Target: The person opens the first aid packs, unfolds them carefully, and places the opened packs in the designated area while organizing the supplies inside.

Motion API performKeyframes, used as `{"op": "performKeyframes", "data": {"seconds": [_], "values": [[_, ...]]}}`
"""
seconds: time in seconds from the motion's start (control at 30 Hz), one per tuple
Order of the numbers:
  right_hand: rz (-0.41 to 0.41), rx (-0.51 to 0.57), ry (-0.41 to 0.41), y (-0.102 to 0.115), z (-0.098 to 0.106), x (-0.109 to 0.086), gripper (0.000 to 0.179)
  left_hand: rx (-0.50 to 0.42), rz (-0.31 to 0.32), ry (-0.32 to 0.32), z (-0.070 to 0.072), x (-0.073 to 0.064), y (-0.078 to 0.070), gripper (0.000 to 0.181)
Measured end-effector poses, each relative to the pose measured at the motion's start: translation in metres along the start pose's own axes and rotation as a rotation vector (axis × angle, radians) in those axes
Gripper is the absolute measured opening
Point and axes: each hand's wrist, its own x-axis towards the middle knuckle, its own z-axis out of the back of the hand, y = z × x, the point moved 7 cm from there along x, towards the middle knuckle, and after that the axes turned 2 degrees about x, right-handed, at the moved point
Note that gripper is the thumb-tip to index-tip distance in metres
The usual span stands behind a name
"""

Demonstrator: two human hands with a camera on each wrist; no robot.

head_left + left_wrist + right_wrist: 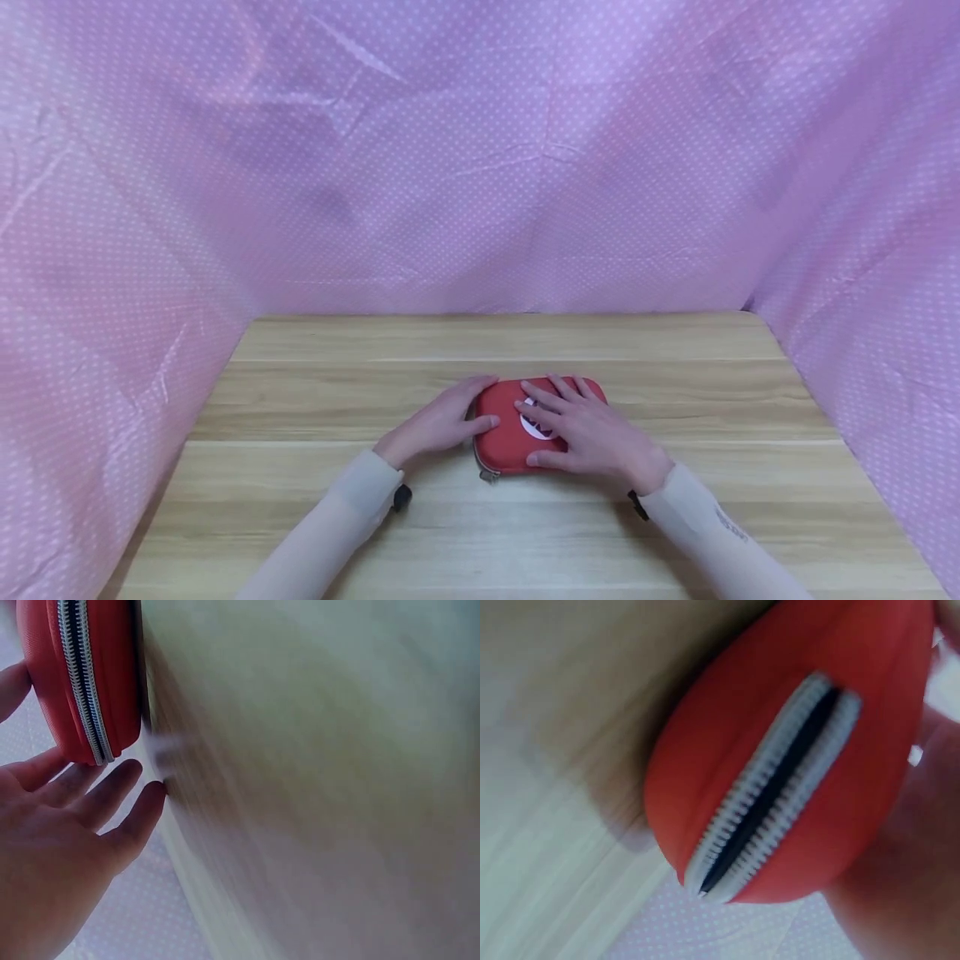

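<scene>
A red zip case (506,442) with a round white-and-dark emblem lies on the wooden table. My left hand (442,421) holds its left end, thumb on the lid and fingers around the far corner. In the left wrist view the fingers of the left hand (56,847) curve loosely by the end of the case (116,675). My right hand (596,429) rests on the lid, fingers spread and fairly straight, partly covering the emblem. The right wrist view shows two rows of zipper teeth (739,799) with a dark gap between them. A zipper pull (489,476) hangs at the front left corner.
The wooden tabletop (525,542) stretches around the case on all sides. Pink cloth with white dots (480,167) hangs behind the table and along both sides. Dark wrist devices (402,498) show beside the light sleeves.
</scene>
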Motion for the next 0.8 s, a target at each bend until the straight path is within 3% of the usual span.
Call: {"op": "performKeyframes", "data": {"seconds": [0.43,0.8], "values": [[-0.291,-0.131,-0.151,0.002,0.015,-0.045,0.074,-0.024,-0.009,-0.024,0.003,-0.004,-0.002,0.067],[-0.357,-0.204,-0.206,0.011,0.012,-0.033,0.078,-0.024,0.018,-0.034,0.000,-0.009,0.002,0.069]]}}
